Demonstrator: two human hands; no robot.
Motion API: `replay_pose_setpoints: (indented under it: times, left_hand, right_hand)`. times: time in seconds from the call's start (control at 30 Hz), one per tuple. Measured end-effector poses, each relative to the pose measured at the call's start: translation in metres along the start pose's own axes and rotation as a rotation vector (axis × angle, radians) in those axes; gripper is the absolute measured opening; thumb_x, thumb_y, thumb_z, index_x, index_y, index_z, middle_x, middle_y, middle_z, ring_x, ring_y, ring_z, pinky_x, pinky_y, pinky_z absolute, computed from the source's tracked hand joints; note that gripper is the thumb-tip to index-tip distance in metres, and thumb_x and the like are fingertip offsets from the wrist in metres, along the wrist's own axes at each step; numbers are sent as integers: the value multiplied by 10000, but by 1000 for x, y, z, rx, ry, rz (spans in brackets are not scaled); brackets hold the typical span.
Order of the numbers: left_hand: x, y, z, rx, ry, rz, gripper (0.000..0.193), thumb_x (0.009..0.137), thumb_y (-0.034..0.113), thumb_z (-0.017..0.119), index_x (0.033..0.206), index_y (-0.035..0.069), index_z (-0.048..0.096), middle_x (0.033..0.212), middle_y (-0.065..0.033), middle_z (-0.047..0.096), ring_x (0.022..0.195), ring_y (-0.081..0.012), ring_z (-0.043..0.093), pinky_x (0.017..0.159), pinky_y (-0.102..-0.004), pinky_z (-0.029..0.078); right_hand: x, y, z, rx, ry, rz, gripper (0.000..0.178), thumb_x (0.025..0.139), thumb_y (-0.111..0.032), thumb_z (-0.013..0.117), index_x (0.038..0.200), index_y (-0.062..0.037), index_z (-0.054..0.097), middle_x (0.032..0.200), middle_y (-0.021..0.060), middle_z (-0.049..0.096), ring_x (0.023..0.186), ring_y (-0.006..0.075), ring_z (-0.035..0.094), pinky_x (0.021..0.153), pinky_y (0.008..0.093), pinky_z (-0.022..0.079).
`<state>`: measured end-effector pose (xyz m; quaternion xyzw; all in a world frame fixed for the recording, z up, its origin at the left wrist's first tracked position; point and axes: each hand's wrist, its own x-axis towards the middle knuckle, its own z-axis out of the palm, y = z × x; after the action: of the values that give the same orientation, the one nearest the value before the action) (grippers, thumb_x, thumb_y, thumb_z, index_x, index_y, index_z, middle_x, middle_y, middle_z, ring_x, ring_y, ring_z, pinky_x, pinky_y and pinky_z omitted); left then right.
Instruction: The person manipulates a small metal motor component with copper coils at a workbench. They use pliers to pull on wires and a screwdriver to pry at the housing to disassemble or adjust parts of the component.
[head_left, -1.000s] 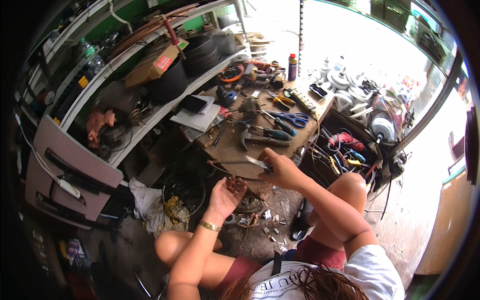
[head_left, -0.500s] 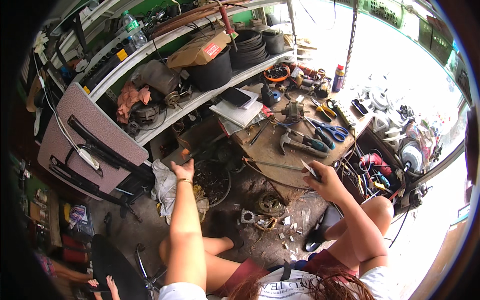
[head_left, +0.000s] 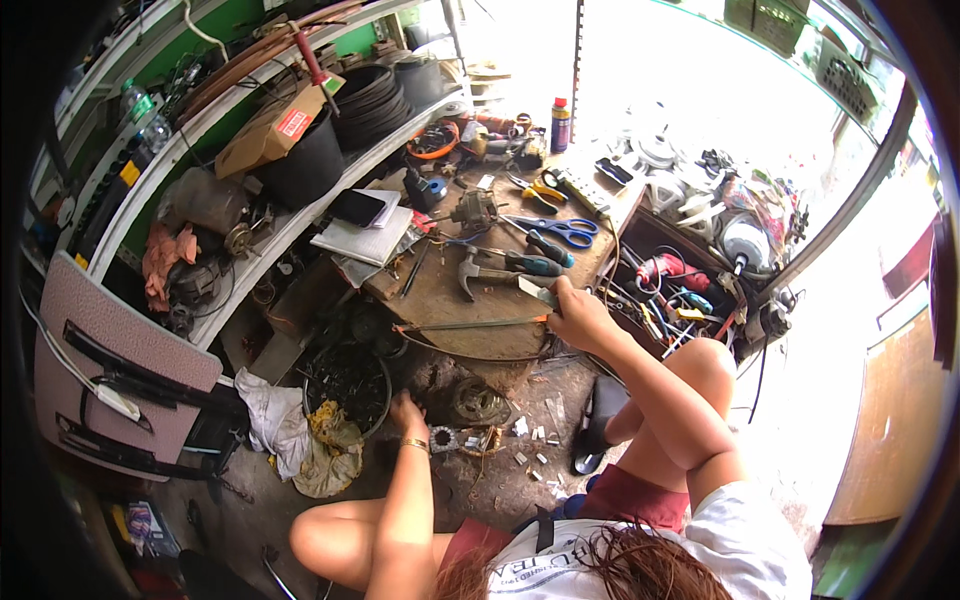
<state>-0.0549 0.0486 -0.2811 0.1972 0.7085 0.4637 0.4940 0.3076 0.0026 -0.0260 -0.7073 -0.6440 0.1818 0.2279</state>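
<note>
My right hand (head_left: pixel 582 318) is closed on a thin, pale flat piece (head_left: pixel 537 290) with a pointed end, held over the front edge of the wooden bench (head_left: pixel 440 290). Below and to the left, my left hand (head_left: pixel 406 412) is low near the floor, between a black tub of dark scraps (head_left: pixel 385 375) and a small metal ring (head_left: pixel 443 438). Its fingers are too small and partly hidden to read. A round coil-like part (head_left: pixel 480 400) lies just right of it. On the bench are a hammer (head_left: pixel 470 272), blue-handled scissors (head_left: pixel 570 232) and a small motor (head_left: pixel 472 210).
Small white pieces (head_left: pixel 538 434) are scattered on the floor. Rags (head_left: pixel 275 425) lie beside the tub. A drawer-like box of tools (head_left: pixel 665 300) stands right of the bench, with a spray can (head_left: pixel 560 125) at its back. A shelf (head_left: pixel 290 240) runs along the left.
My left hand has dropped from above the tub's rim to near the floor beside it. My right hand still grips the pale piece. The whole view has swung to the right.
</note>
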Motion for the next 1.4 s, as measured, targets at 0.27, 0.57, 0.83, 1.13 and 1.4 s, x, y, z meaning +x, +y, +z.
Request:
replay_pose_setpoints:
  times: [0.27,0.57,0.83,1.13,1.4]
  left_hand:
    - [-70,97,73,-147,-404,95,194,898,177,634,1045,81,549,815,-12,601,675,-118,589,521,-254,487]
    - [-94,113,102,-88,-213,184,205,880,42,608,1030,32,469,783,-56,554,562,-120,545,496,-282,526]
    - [-63,174,159,-29,-497,369,34,898,62,601,908,58,569,670,-14,560,501,-123,553,456,-282,505]
    - [-45,177,152,-137,-544,389,333,921,106,605,1240,54,526,1118,-41,566,873,-151,613,771,-320,520]
    - [0,2,-10,607,143,742,277,843,64,600,1113,3,584,1092,-178,605,984,-343,594,899,-424,474]
  right_hand:
    - [-2,12,12,-33,68,-140,403,802,-160,620,1202,-125,589,970,175,661,917,371,636,777,475,494]
    - [29,45,19,-5,204,-71,238,787,-82,565,963,24,444,951,258,611,910,443,599,807,521,464]
    - [82,47,2,-12,309,50,217,883,-151,521,1094,-106,551,1055,197,624,970,407,611,820,496,483]
    - [122,72,27,-116,334,-74,388,862,-71,558,1242,-131,510,1140,204,546,1046,407,572,838,496,493]
    - [120,73,0,-256,259,-106,432,887,-163,549,1315,-115,515,1222,154,609,1134,339,573,916,464,441]
